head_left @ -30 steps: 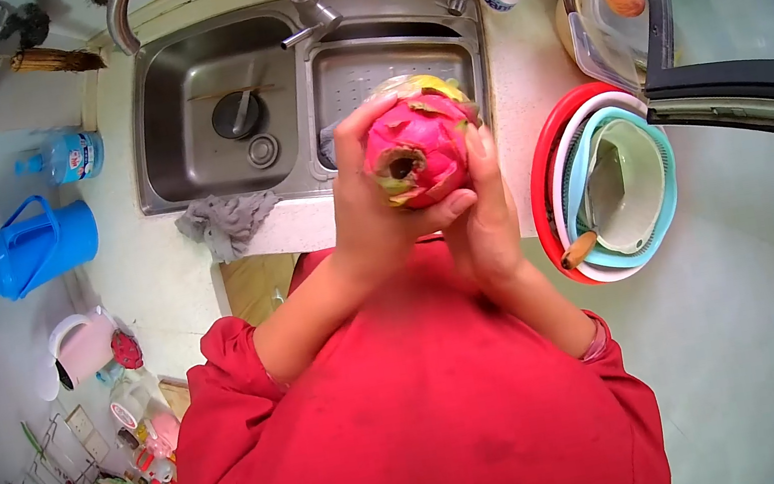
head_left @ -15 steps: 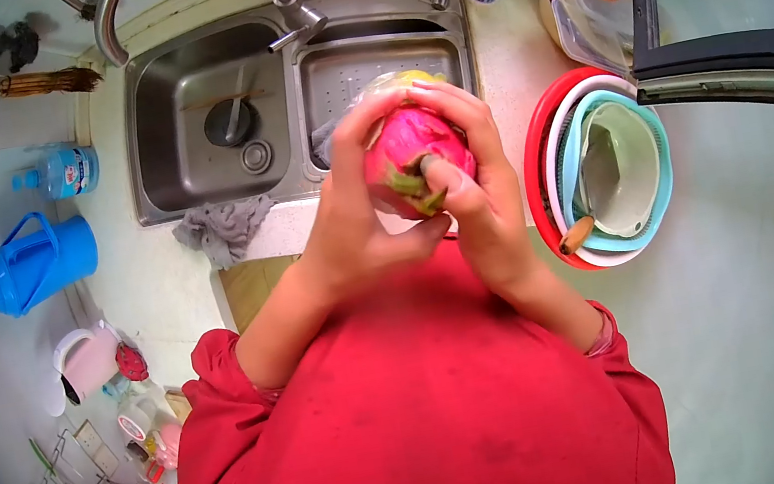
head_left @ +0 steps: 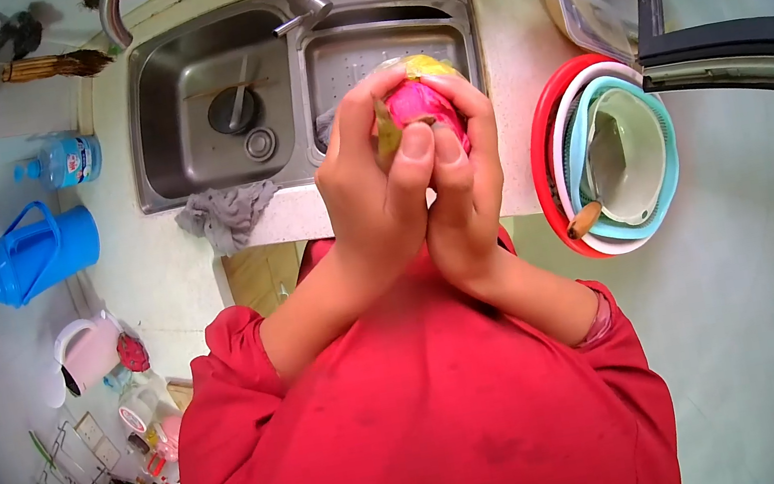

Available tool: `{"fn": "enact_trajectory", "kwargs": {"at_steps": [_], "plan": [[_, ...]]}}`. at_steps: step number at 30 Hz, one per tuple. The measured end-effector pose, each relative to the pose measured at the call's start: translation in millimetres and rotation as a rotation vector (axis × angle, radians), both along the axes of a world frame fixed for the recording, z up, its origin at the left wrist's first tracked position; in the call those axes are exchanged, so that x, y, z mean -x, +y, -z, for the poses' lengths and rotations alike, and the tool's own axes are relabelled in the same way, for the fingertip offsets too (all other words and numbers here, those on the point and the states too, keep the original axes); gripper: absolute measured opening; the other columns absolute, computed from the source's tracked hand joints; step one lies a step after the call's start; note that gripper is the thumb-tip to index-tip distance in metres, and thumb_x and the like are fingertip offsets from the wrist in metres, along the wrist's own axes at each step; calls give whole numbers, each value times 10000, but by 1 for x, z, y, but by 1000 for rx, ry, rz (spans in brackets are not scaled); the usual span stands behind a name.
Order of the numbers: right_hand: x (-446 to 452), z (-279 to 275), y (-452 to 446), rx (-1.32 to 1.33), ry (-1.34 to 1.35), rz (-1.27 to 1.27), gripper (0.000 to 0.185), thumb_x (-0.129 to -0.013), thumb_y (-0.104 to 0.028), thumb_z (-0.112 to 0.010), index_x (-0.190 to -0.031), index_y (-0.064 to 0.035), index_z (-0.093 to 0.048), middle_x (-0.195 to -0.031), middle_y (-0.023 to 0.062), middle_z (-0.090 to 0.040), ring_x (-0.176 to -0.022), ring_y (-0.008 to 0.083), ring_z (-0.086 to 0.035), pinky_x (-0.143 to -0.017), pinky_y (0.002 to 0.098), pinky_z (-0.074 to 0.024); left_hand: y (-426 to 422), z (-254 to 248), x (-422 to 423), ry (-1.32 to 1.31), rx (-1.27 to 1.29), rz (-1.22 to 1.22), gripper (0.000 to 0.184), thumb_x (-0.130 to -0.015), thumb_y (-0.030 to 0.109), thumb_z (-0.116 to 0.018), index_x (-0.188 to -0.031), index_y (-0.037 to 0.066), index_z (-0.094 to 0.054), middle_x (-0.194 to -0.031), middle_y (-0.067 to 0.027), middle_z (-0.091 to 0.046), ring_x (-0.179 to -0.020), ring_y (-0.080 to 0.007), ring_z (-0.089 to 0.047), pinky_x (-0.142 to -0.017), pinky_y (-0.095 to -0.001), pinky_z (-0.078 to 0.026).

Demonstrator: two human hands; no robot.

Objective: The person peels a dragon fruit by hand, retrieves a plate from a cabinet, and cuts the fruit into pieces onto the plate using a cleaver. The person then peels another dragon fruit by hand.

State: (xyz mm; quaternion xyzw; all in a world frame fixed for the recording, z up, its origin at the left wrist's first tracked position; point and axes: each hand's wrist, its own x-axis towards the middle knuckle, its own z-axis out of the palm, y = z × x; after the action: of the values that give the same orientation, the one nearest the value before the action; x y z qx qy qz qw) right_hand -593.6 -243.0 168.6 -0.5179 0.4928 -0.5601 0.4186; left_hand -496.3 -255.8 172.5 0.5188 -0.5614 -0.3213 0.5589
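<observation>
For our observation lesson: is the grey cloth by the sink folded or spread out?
Neither: the grey cloth is bunched up, with uneven creases showing.

A loose, creased red top (head_left: pixel 433 407) with bunched sleeves and faint darker spots.

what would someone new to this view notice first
Probably the bright pink dragon fruit, cupped between the left hand and right hand in front of the right-hand sink basin. Next come the nested red, white and light blue basins over to the right, and the vivid blue jug with a looped handle at the far left.
</observation>
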Motion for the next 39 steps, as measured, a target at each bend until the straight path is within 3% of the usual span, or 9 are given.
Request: {"fn": "enact_trajectory", "kwargs": {"at_steps": [4, 18, 21, 23, 24, 25, 28, 36, 39], "plan": [[-2, 11, 0, -15, 10, -33, 498, -1045, -387, -399, -1397, -36, -431, -1345, 110, -484, -1186, 188, -509, -1007, 314, -422, -3, 4, -6, -119, 24, -5, 377, -962, 293, -526, -1211, 18, -596, -1088, -223, -669, -855, -383, -698, -720, -411, -554], [-4, 14, 7, -79, -1, -75, 494, -1047, -380, -438, -1413, -48, -415, -1383, 111, -453, -1220, 170, -493, -1006, 302, -432, 0, 17, -16, -21, 69, 33, 363, -992, 223, -423, -1173, -20, -624, -1094, -234, -672, -913, -381, -686, -804, -413, -546], [-4, 15, 4, -201, -230, -97, 494, -1044, -370, -457, -1421, -55, -403, -1346, 98, -487, -1191, 155, -517, -996, 294, -438, -1, 14, -15, -5, -27, 63, 359, -1002, 234, -432, -1176, -3, -638, -1100, -226, -677, -913, -382, -688, -801, -415, -548], [-2, 13, 0, -265, -420, -119, 486, -1037, -359, -482, -1414, -60, -418, -1281, 75, -531, -1148, 143, -541, -984, 287, -441, -3, 9, -10, -110, -36, 22, 398, -1014, 231, -388, -1160, -32, -649, -1054, -204, -694, -885, -297, -680, -798, -374, -532], [-2, 8, -1, -258, -366, -103, 492, -1025, -361, -506, -1395, -46, -433, -1277, 86, -530, -1146, 151, -538, -991, 294, -439, -3, 8, -7, -162, -40, 3, 421, -1020, 230, -365, -1152, -46, -654, -1032, -193, -703, -870, -255, -676, -797, -353, -524], [-5, 3, -3, -250, -314, -85, 499, -1014, -363, -531, -1376, -31, -448, -1273, 98, -530, -1144, 160, -535, -998, 301, -436, -7, 17, -8, -237, 87, -5, 418, -1031, 236, -374, -1137, -47, -663, -1020, -210, -703, -840, -294, -683, -774, -366, -531], [-8, 1, -6, -271, -277, -38, 501, -1013, -383, -542, -1347, -15, -475, -1245, 100, -544, -1097, 155, -547, -975, 299, -453, -7, 7, -9, -218, -38, 28, 417, -1032, 236, -380, -1119, -50, -670, -1007, -210, -706, -804, -301, -687, -750, -365, -538], [-7, 6, 1, -323, -386, -72, 498, -1042, -404, -488, -1362, -22, -462, -1226, 92, -537, -1087, 153, -542, -945, 286, -459, -10, 8, -10, -244, 48, 33, 389, -1021, 200, -391, -1104, -41, -685, -1028, -196, -716, -771, -287, -691, -723, -353, -541], [-9, 6, 1, -321, -332, -49, 490, -1043, -476, -420, -1365, -111, -473, -1066, -8, -567, -796, 47, -527, -654, 197, -421, -10, 12, -10, -264, 76, 23, 387, -1018, 189, -388, -1105, -37, -689, -1043, -201, -719, -792, -303, -697, -736, -358, -543]]}}
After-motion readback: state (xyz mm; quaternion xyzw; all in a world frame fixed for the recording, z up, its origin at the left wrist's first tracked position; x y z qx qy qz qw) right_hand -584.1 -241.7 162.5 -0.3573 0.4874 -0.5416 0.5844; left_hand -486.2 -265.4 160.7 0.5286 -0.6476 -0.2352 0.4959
